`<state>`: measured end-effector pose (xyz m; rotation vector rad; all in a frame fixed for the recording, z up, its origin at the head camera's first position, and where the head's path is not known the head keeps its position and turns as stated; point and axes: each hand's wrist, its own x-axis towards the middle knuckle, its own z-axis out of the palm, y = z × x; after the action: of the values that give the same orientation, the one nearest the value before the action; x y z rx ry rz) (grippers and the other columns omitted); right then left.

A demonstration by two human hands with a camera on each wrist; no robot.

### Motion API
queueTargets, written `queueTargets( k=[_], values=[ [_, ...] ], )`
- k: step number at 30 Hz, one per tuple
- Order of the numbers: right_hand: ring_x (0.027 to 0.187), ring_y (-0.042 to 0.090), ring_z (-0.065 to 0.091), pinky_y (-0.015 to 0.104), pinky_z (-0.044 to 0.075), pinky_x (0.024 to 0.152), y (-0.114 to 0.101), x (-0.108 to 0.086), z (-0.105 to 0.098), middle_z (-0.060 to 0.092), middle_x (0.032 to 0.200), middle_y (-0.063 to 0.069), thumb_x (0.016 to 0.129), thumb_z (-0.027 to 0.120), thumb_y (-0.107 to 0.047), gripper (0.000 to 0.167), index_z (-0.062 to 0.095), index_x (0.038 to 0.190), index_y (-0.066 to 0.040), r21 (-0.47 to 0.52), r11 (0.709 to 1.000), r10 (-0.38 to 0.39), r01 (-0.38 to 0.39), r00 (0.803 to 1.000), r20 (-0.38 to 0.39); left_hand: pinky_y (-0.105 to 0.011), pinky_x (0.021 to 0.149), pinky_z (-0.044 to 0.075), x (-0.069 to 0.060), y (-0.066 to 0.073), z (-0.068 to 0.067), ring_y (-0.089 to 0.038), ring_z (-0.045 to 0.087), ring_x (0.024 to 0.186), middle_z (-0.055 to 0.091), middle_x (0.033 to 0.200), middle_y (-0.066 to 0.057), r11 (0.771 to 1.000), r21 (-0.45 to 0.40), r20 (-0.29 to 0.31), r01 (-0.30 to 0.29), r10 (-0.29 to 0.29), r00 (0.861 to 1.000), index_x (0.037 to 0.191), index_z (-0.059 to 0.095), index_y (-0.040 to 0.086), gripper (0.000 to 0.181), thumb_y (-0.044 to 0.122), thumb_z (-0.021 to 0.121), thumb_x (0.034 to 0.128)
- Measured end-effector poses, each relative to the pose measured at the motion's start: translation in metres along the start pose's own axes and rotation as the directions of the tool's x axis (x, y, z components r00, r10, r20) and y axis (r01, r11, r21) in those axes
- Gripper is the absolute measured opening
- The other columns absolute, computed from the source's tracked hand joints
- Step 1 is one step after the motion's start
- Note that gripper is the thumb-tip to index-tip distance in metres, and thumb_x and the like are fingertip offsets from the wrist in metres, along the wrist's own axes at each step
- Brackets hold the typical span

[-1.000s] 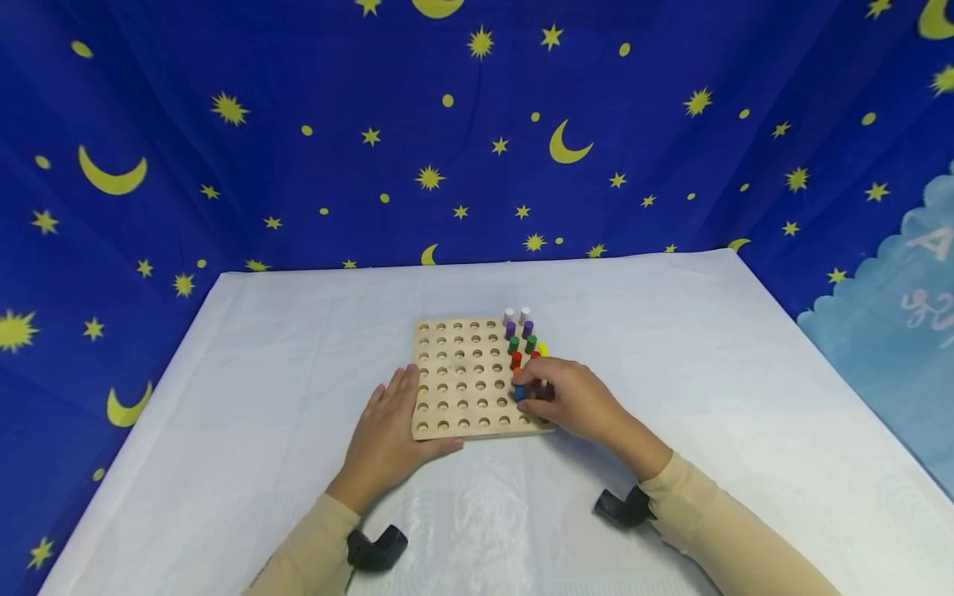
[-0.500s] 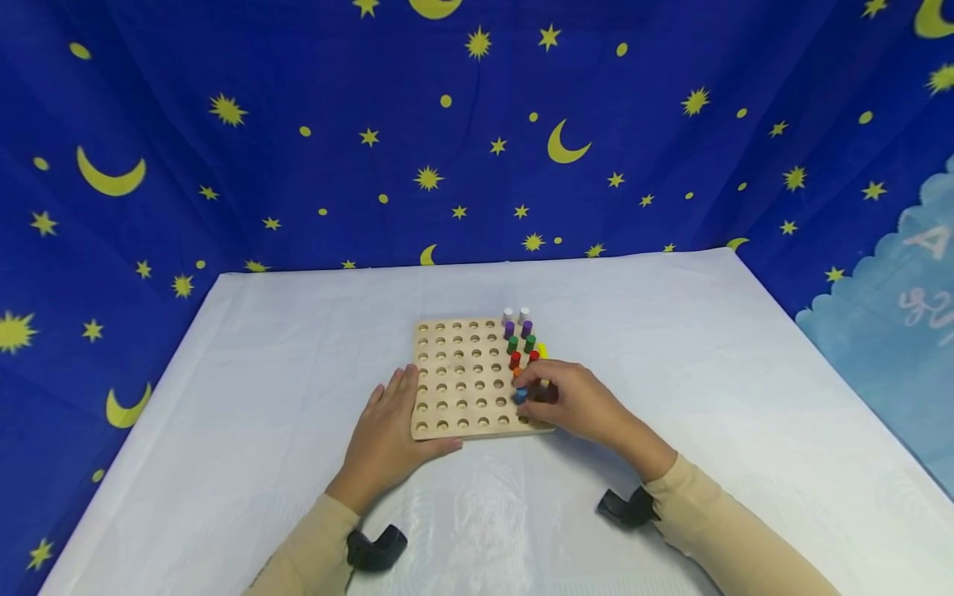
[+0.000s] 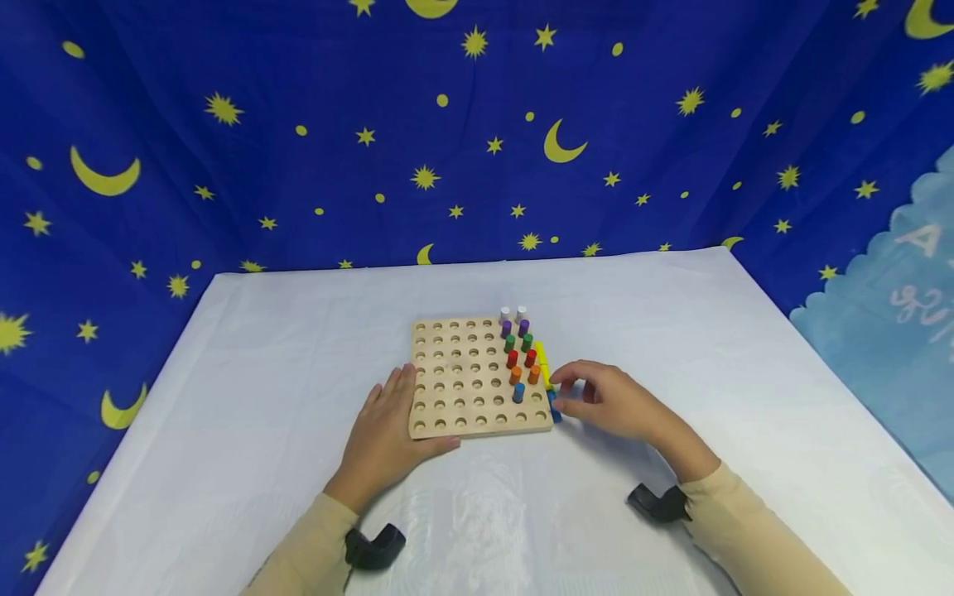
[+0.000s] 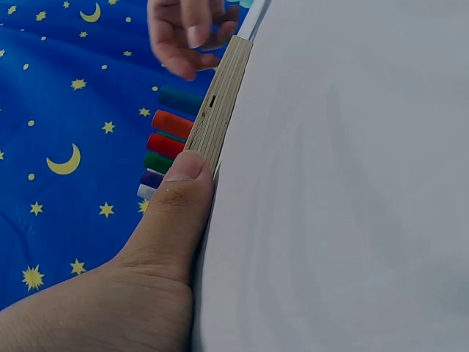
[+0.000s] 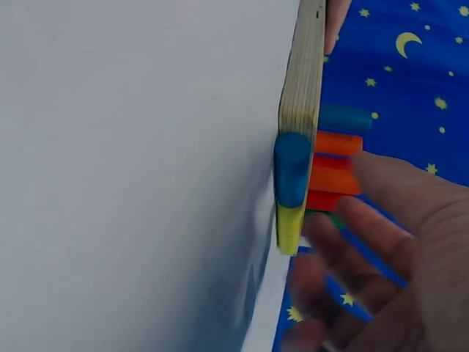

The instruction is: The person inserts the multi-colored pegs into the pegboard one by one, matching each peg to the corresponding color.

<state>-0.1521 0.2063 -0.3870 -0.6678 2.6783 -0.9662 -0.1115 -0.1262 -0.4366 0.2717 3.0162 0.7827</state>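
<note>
A square wooden pegboard (image 3: 462, 397) lies on the white table. Along its left edge and front corner rests my left hand (image 3: 383, 434), fingers straight, thumb (image 4: 189, 172) against the front side. One blue peg (image 3: 518, 393) stands upright near the board's right side, behind it pairs of orange (image 3: 534, 375), red (image 3: 512, 359), green (image 3: 510, 343), purple (image 3: 507, 329) and white pegs (image 3: 505, 314). My right hand (image 3: 614, 401) hovers off the right edge, thumb and fingers parted, holding nothing. Nearest to it lies another blue peg (image 5: 292, 170) against the board's side.
Yellow pegs (image 3: 542, 354) lie in line along the board's right edge, behind the lying blue peg. A blue curtain (image 3: 328, 165) with moons and stars hangs behind the table (image 3: 298, 331). Dark wrist mounts (image 3: 375, 548) sit at both sleeves.
My right hand has let go of the blue peg, now upright in the board, and moved right, off the board's edge. My left hand stays in place.
</note>
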Motion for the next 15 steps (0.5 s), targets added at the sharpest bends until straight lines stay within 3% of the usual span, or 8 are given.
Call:
queueTargets(
  k=[9,15],
  values=[
    [0.076,0.014,0.053,0.022,0.048,0.064,0.0049,-0.0016,0.0046,0.064,0.101,-0.001,0.085,0.079,-0.02,0.039,0.064,0.121,-0.016,0.012,0.999,0.04,-0.041,0.998,0.054,-0.052,0.127,0.011,-0.0003,0.0001,-0.0006,-0.032,0.015,0.155,0.016,0.166,-0.014,1.0,-0.004,0.005,0.004,-0.004,1.0,0.158,0.014,0.002,0.132,0.079,0.071,0.0674],
    [0.072,0.013,0.052,0.022,0.047,0.059,0.0035,-0.0019,0.0046,0.062,0.099,0.001,0.083,0.08,-0.019,0.04,0.063,0.119,-0.012,0.027,0.997,0.069,-0.071,0.995,0.065,-0.052,0.127,0.011,-0.001,0.001,-0.0015,-0.032,0.015,0.155,0.015,0.166,-0.014,1.0,-0.008,0.011,0.01,-0.01,1.0,0.158,0.014,0.002,0.132,0.078,0.072,0.0676]
  ],
)
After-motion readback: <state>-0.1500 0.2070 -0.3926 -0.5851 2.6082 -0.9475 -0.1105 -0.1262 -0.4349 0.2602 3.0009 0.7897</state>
